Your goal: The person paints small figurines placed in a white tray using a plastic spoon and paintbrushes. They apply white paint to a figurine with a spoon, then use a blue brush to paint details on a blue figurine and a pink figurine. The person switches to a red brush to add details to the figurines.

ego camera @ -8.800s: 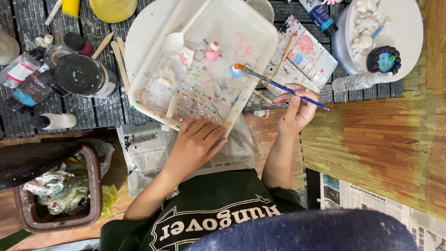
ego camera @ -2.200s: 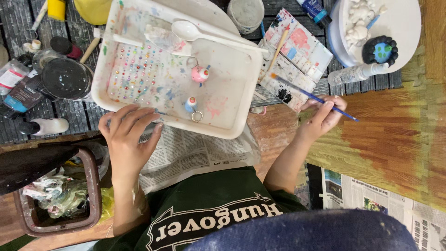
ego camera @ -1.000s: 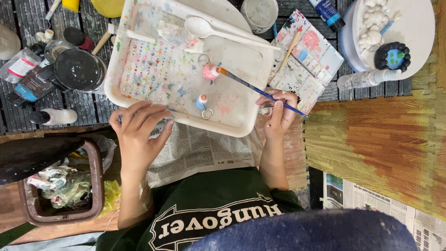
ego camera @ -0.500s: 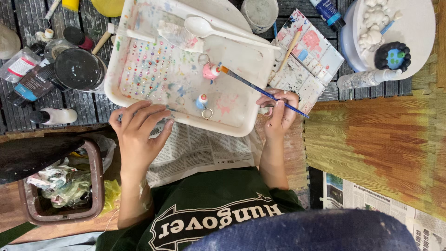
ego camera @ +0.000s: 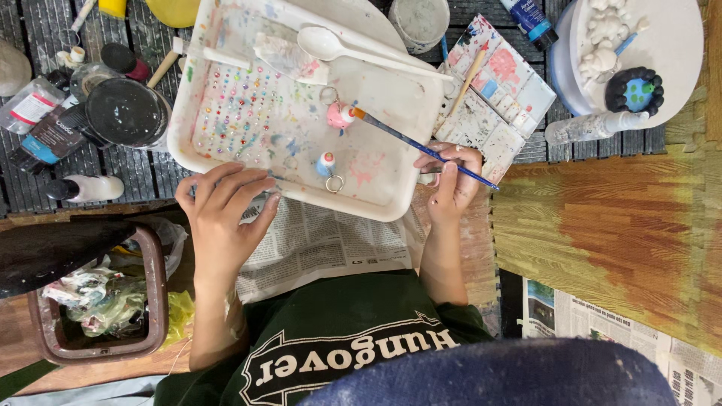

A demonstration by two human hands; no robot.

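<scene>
Hands first: our right hand pinches a thin blue brush, its tip touching the pink figurine inside the white tray. Our left hand rests flat on the tray's near edge, gripping nothing. We judge the painting step is underway; next needs small, steady strokes.

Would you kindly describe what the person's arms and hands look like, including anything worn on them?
Both forearms are bare; no sleeve reaches the wrists. The left hand and the right hand wear no gloves, and no watch or bracelet shows. Rings, if any, are too small to tell. The upper arms meet a dark green short-sleeved shirt with white lettering across the chest.
</scene>
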